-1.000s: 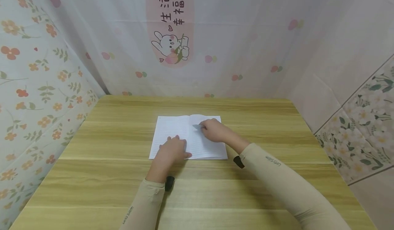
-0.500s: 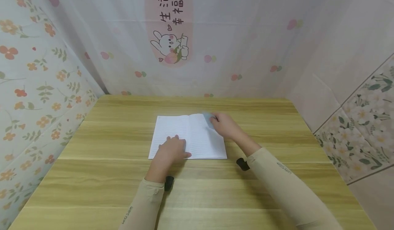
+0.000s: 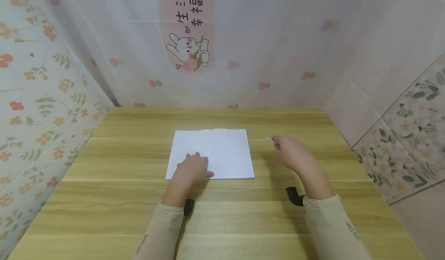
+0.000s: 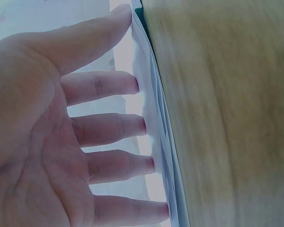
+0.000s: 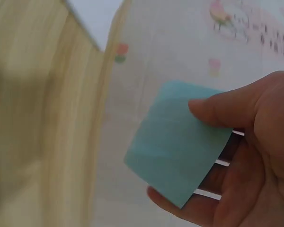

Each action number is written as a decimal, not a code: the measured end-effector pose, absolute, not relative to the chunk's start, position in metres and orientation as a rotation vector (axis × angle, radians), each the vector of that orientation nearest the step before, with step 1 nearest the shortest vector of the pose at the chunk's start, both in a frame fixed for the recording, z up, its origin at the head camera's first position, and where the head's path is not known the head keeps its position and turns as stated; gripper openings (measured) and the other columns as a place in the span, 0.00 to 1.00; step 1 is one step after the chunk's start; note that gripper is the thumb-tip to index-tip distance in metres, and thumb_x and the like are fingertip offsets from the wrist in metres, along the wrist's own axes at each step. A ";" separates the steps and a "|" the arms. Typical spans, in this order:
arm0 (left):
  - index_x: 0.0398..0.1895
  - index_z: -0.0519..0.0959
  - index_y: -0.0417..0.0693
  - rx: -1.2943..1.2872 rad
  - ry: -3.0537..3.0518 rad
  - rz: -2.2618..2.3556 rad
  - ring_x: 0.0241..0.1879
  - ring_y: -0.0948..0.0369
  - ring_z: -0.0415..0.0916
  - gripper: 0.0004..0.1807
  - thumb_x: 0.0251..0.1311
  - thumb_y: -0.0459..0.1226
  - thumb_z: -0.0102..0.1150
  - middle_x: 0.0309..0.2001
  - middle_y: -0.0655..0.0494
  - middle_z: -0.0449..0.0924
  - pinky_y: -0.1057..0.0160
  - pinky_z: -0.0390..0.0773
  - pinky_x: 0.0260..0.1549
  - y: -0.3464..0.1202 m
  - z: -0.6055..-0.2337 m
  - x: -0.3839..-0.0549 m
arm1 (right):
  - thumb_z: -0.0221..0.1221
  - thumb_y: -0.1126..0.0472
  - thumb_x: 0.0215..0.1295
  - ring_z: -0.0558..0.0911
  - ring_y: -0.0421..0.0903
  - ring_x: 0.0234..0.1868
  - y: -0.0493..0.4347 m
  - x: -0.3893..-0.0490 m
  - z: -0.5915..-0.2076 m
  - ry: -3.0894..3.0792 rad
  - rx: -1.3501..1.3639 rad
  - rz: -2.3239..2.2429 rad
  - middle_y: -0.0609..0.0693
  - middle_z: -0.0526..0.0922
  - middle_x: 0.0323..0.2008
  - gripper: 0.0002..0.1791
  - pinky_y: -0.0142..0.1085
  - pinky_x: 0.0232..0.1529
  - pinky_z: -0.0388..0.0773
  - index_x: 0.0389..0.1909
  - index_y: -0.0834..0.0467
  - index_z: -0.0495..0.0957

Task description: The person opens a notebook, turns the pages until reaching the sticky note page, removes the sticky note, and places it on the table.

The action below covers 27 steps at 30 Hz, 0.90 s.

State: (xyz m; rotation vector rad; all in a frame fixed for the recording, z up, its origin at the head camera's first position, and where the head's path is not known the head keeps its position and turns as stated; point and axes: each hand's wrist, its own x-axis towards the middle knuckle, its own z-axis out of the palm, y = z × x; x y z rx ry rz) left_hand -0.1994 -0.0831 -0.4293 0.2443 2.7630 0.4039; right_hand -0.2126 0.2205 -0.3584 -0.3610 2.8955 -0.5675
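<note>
An open lined notebook (image 3: 231,152) lies on the wooden table, its blank ruled pages facing up. My left hand (image 3: 192,169) rests on the left page near the lower edge, fingers spread and straight. In the left wrist view the fingertips press on the paper beside the layered page edges (image 4: 166,156). To the right of the notebook, my right hand (image 3: 292,152) is raised over the table. It pinches a pale blue-green sticky note (image 5: 175,137) between thumb and fingers. The head view shows the note nearly edge-on.
The wooden table (image 3: 222,217) extends on every side of the notebook. A white curtain (image 3: 278,47) with a rabbit print hangs behind it, and flowered cloth (image 3: 45,109) stands on the left. Black wrist mounts (image 3: 294,196) sit by the sleeves.
My right hand has moved right from over the notebook's right page to beyond its edge, carrying the sticky note. The raised right page now lies flatter. My left hand stays in place.
</note>
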 end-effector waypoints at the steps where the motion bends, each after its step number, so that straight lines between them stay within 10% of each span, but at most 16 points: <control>1: 0.55 0.82 0.43 0.243 2.761 0.403 0.75 0.29 0.64 0.22 0.70 0.50 0.68 0.72 0.35 0.73 0.21 0.72 0.62 -0.083 -0.429 -0.199 | 0.42 0.68 0.81 0.79 0.55 0.36 0.227 -0.209 -0.360 2.891 -0.340 -0.559 0.73 0.82 0.58 0.22 0.47 0.40 0.77 0.67 0.72 0.74; 7: 0.53 0.82 0.43 0.243 2.753 0.401 0.74 0.29 0.65 0.21 0.70 0.50 0.68 0.72 0.35 0.73 0.22 0.72 0.62 -0.084 -0.429 -0.201 | 0.47 0.71 0.75 0.80 0.72 0.64 0.257 -0.195 -0.385 2.914 -0.277 -0.409 0.76 0.75 0.69 0.23 0.55 0.51 0.81 0.67 0.72 0.76; 16: 0.48 0.83 0.44 0.246 2.757 0.400 0.73 0.30 0.67 0.19 0.70 0.50 0.68 0.72 0.34 0.72 0.21 0.73 0.61 -0.083 -0.430 -0.202 | 0.48 0.74 0.71 0.75 0.50 0.32 0.265 -0.191 -0.415 2.841 -0.225 -0.460 0.59 0.82 0.37 0.14 0.39 0.31 0.70 0.47 0.68 0.82; 24: 0.52 0.83 0.43 0.238 2.751 0.399 0.74 0.30 0.66 0.20 0.70 0.50 0.68 0.74 0.34 0.71 0.21 0.72 0.62 -0.083 -0.430 -0.202 | 0.55 0.59 0.77 0.79 0.56 0.41 0.255 -0.188 -0.421 2.770 -0.185 -0.374 0.71 0.82 0.53 0.22 0.49 0.43 0.79 0.59 0.74 0.78; 27: 0.53 0.83 0.43 0.237 2.745 0.399 0.75 0.29 0.65 0.20 0.71 0.49 0.67 0.75 0.34 0.70 0.21 0.72 0.63 -0.083 -0.429 -0.202 | 0.58 0.49 0.78 0.80 0.68 0.58 0.246 -0.182 -0.422 2.735 -0.152 -0.340 0.77 0.75 0.65 0.35 0.62 0.61 0.77 0.66 0.78 0.70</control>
